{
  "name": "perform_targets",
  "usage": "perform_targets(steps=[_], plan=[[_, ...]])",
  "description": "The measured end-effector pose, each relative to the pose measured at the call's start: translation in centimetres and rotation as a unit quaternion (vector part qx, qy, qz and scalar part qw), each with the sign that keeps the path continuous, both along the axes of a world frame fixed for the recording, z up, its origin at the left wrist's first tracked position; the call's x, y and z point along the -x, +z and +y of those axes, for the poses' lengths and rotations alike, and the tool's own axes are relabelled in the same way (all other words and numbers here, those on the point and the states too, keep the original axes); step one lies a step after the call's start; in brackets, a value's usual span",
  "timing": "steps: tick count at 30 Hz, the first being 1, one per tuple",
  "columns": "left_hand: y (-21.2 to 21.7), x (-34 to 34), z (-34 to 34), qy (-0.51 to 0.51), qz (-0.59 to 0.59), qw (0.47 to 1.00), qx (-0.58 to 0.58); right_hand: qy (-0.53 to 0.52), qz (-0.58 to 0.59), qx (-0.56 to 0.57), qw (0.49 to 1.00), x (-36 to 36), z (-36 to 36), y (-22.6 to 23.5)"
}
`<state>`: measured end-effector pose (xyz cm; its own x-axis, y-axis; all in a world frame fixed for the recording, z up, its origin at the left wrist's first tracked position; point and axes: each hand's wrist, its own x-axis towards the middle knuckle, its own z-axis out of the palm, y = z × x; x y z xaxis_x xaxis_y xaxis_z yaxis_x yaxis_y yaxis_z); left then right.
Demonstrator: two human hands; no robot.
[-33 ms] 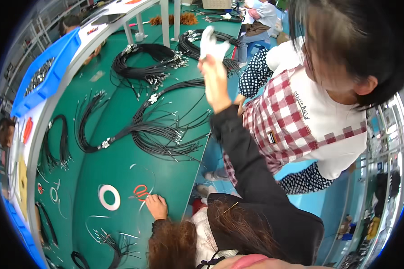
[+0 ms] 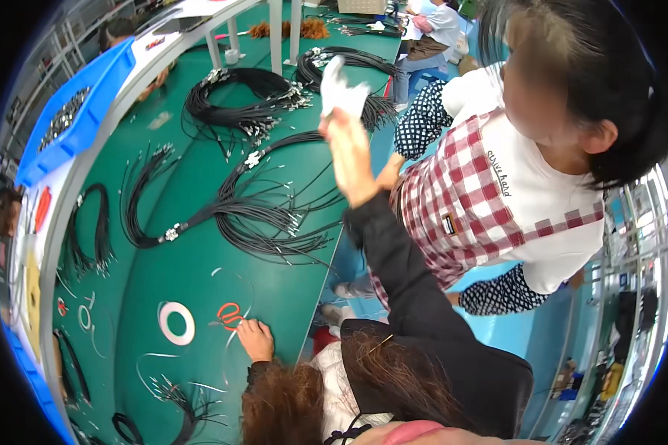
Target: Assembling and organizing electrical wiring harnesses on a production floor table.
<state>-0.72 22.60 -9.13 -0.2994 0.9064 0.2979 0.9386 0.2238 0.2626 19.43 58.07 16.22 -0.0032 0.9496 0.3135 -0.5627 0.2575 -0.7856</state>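
Note:
My right hand (image 2: pixel 350 162) is raised over the table's right edge, at the end of my black sleeve. It is closed on a crumpled white thing (image 2: pixel 341 93), blurred by motion, perhaps paper or cloth. My left hand (image 2: pixel 255 340) lies flat on the green table, fingers stretched. Just beyond its fingertips are scissors (image 2: pixel 230 314) with orange handles; whether they touch I cannot tell. A white ring-shaped roll of tape (image 2: pixel 176 324) lies left of the scissors. Farther off, black cable bundles (image 2: pixel 193 222) with white ties and metal-tipped ends spread over the table.
A co-worker (image 2: pixel 467 200) in a red checked apron stands close on my right. Coiled black cables (image 2: pixel 237 104) lie farther back, near the legs of a white shelf (image 2: pixel 276 37). A blue bin (image 2: pixel 74 115) of small parts stands on the shelf. Another person (image 2: pixel 430 37) sits beyond.
My right hand has shifted slightly left and nearer, bringing the white thing lower. The co-worker's head has turned a little. My left hand stays by the scissors.

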Motion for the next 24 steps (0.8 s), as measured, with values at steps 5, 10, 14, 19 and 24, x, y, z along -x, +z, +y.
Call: perform_targets(steps=[5,10,14,19,24], plan=[[1.0,-0.3,0.0,0.010,-0.122,0.993,0.001,0.211,-0.008,0.154,0.965,3.0,-14.1,-7.4],[7.7,-3.3,1.1,-0.051,-0.366,0.928,-0.044,0.306,-0.043,0.189,0.932,3.3,-20.9,-8.7],[10.3,-5.1,1.2,-0.012,-0.522,0.847,-0.101,0.349,-0.137,0.131,0.918,3.7,-23.6,-9.2],[11.5,-3.8,0.7,0.100,-0.701,0.700,-0.094,0.332,-0.221,0.142,0.906,3.6,-25.6,-10.5],[12.5,-2.1,0.4,0.142,-0.639,0.747,-0.117,0.257,-0.315,0.166,0.898,2.2,-24.4,-11.0]])
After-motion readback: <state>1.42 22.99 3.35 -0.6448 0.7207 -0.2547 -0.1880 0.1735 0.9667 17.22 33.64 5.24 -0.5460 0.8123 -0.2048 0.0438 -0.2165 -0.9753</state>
